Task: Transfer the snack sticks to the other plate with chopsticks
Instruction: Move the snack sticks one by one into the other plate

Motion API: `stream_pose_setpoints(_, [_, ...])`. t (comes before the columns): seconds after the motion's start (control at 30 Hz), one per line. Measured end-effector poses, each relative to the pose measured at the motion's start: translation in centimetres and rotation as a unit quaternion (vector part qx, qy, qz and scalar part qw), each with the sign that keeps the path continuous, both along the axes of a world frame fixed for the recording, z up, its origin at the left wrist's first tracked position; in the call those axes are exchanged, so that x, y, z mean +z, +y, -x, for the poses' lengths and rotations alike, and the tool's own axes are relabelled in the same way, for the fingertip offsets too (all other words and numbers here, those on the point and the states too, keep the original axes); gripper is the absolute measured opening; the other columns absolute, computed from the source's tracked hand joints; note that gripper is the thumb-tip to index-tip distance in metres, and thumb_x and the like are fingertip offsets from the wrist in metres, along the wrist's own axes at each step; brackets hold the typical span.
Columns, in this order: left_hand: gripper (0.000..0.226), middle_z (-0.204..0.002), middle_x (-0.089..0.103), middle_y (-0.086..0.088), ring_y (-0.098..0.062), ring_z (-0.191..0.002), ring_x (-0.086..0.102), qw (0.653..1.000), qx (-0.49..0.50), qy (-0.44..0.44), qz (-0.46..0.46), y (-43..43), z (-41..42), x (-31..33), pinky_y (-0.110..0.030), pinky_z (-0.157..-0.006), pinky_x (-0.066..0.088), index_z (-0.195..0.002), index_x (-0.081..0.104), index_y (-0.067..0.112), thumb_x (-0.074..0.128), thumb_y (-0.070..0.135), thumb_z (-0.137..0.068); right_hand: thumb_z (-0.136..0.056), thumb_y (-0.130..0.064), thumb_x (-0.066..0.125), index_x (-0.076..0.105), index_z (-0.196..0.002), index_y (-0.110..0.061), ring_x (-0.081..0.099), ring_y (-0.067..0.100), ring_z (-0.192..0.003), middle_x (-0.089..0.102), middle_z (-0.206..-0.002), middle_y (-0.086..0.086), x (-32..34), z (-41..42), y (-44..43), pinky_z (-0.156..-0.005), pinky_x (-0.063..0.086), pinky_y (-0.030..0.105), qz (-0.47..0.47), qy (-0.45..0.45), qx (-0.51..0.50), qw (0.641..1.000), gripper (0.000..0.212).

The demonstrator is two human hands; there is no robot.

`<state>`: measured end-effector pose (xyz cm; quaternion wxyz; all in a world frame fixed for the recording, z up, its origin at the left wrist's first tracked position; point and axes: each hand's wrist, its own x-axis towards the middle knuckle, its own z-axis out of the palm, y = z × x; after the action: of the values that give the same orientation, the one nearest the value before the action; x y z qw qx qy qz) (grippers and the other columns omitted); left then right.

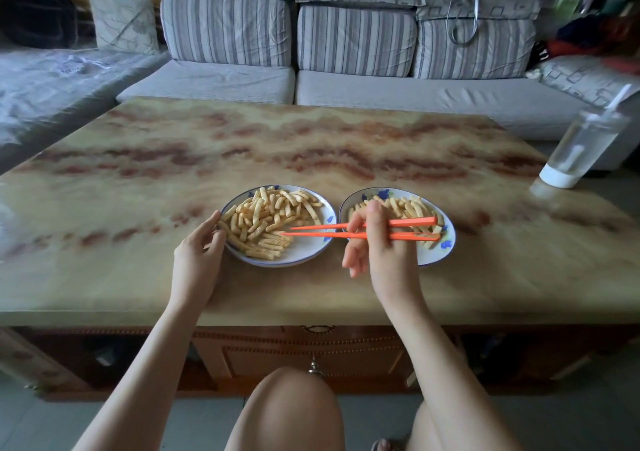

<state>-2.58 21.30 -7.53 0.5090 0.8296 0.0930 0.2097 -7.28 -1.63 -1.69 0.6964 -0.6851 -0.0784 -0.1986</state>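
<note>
1. Where two blue-rimmed plates stand just beside each other near the table's front edge, the snack sticks [266,222] lie in two lots: a large heap on the left plate [304,254] and a thinner scatter on the right plate [437,258]
2. Chopsticks [322,231], orange, one pair: lying nearly level, with the thick ends over the right plate and the thin tips over the left plate at the heap's near-right edge; the tips are slightly apart (whether a stick is caught between them cannot be told)
3. Right hand [381,243]: above the gap between the plates and the right plate's left part; thumb and first fingers curled round the chopsticks at mid-length, the other fingers hanging loose beneath
4. Left hand [199,253]: at the left plate's left rim, fingers loosely bent, fingertips touching the rim
5. Table [311,146]: marbled tan and red-brown top on a carved wooden base
6. Bottle [585,146]: clear with a white base and a straw, at the table's far right edge, well apart from the plates
7. Sofa [346,90]: grey with striped back cushions, behind the table
</note>
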Motion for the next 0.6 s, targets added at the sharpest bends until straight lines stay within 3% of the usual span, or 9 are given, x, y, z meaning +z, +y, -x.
stream_pose_setpoints(0.13, [0.039, -0.118, 0.063, 0.002, 0.000, -0.101, 0.051, 1.000, -0.002, 0.003, 0.009, 0.0, 0.1, 0.0, -0.015, -0.083, 0.035, -0.133, 0.056, 0.020, 0.051, 0.016, -0.094, -0.104, -0.025, 0.033, 0.053, -0.070, -0.008, 0.044, 0.015, -0.031, 0.049, -0.045, 0.020, -0.2, -0.1, 0.6, -0.035, 0.033, 0.019, 0.007, 0.015, 0.012, 1.000, 0.042])
stream_pose_setpoints(0.3, [0.039, -0.121, 0.063, 0.001, 0.001, -0.102, 0.050, 1.000, -0.004, 0.003, 0.006, 0.0, 0.1, 0.0, -0.008, -0.080, 0.034, -0.133, 0.056, 0.019, 0.051, 0.016, -0.094, -0.104, -0.024, 0.031, 0.050, -0.068, -0.009, 0.046, 0.016, -0.033, 0.049, -0.043, 0.008, -0.2, 0.0, 0.5, -0.034, 0.033, 0.020, -0.002, 0.010, -0.014, 1.000, 0.044])
stream_pose_setpoints(0.47, [0.039, -0.125, 0.062, -0.004, -0.001, -0.104, 0.049, 1.000, -0.004, 0.004, 0.002, 0.0, 0.3, 0.2, -0.017, -0.087, 0.034, -0.133, 0.056, 0.018, 0.051, 0.016, -0.094, -0.103, -0.030, 0.032, 0.050, -0.068, -0.009, 0.047, 0.027, -0.036, 0.047, -0.047, 0.026, 0.2, 0.4, -0.5, -0.036, 0.034, 0.023, -0.028, -0.002, -0.052, 0.998, 0.044])
stream_pose_setpoints(0.6, [0.039, -0.124, 0.062, -0.004, 0.000, -0.103, 0.049, 1.000, -0.003, 0.003, 0.001, -0.1, 0.3, 0.2, -0.016, -0.086, 0.034, -0.133, 0.056, 0.018, 0.051, 0.016, -0.094, -0.103, -0.034, 0.030, 0.049, -0.068, -0.007, 0.047, 0.020, -0.034, 0.048, -0.041, 0.013, 0.6, 0.7, -1.8, -0.036, 0.034, 0.020, -0.058, -0.009, -0.088, 0.994, 0.048])
